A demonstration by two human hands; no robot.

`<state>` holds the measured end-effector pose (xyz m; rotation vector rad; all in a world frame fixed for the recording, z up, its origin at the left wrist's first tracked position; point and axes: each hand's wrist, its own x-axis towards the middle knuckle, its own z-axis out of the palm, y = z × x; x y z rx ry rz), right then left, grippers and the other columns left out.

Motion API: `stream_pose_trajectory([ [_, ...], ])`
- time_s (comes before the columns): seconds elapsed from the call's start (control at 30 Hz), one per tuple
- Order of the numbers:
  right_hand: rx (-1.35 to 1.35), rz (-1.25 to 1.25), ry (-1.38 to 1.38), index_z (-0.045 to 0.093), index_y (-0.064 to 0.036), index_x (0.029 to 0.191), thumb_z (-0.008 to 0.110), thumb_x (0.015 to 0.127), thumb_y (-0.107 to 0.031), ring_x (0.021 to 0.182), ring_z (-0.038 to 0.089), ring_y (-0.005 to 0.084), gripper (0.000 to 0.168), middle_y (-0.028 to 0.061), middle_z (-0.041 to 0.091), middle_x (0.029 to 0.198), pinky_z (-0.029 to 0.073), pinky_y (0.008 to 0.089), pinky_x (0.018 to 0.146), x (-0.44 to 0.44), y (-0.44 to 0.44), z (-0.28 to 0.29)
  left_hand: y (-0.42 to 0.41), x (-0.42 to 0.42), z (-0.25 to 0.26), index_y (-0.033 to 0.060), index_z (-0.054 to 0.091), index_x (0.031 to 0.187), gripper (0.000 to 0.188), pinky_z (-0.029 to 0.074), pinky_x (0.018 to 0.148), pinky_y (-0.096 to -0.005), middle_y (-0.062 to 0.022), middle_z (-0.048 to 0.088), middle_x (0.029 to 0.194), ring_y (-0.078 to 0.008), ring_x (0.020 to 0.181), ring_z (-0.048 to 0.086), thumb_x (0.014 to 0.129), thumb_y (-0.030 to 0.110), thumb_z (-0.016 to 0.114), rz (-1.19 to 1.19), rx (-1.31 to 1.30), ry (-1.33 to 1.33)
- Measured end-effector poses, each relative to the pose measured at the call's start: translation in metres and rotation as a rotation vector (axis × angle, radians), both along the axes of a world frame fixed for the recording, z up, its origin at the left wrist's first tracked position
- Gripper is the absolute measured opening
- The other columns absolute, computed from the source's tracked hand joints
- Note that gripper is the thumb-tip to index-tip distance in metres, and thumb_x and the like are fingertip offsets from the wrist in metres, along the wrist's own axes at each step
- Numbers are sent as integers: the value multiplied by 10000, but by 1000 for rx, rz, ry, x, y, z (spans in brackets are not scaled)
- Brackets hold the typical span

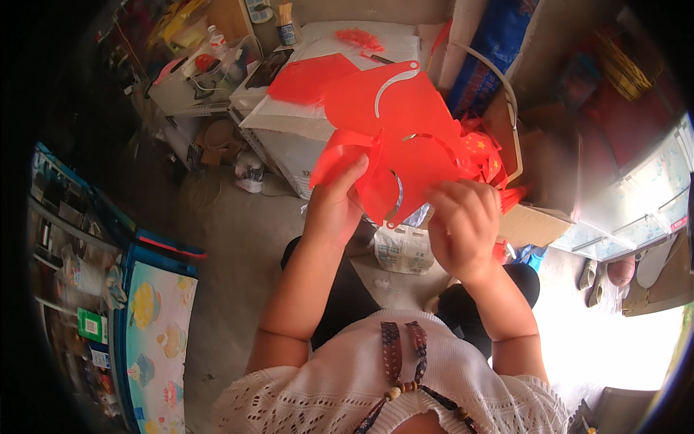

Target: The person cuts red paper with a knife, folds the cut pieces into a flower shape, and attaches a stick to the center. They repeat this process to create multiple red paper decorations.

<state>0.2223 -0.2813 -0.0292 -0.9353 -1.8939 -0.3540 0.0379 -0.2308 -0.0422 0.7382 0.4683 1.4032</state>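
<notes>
A glossy red sheet with curved cut slits and small round holes at its tips is raised before me, one flap bent up at its left. My left hand grips this flap and the sheet's left edge, thumb on top. At the lower right edge of the sheet is my right hand, fingers curled and blurred; whether they pinch the edge is hidden. Behind, more flat red sheets lie on a white-covered table. Red pieces with yellow stars are bunched to the right of the sheet.
Red shreds and a black phone lie on the table, near a cup of sticks. A cardboard box stands at right. Between my knees is a white printed bag. At left stands a blue-framed cabinet.
</notes>
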Motion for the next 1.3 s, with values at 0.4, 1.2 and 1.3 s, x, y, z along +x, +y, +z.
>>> stream_pose_trajectory([
  [0.4,73,117,-27,653,-71,812,714,681,-48,857,637,221,147,66,661,914,359,495,1026,10,12,1,3,1,3,1,567,1221,371,460,918,-302,-72,625,1158,-150,1063,587,900,158,668,-24,107,140],
  [1.2,-331,303,431,620,62,1087,614,885,63,852,591,116,202,76,636,943,463,229,787,-6,14,18,4,-6,-6,-1,479,1309,547,431,990,-351,-99,556,1283,-194,1186,535,899,294,688,-60,178,177],
  [1.3,-399,292,467,641,49,1075,623,871,51,829,592,120,205,77,658,910,452,241,790,-10,13,21,4,-6,-9,-8,459,1331,596,423,1003,-369,-110,527,1325,-205,1218,514,913,371,652,-56,195,204],
])
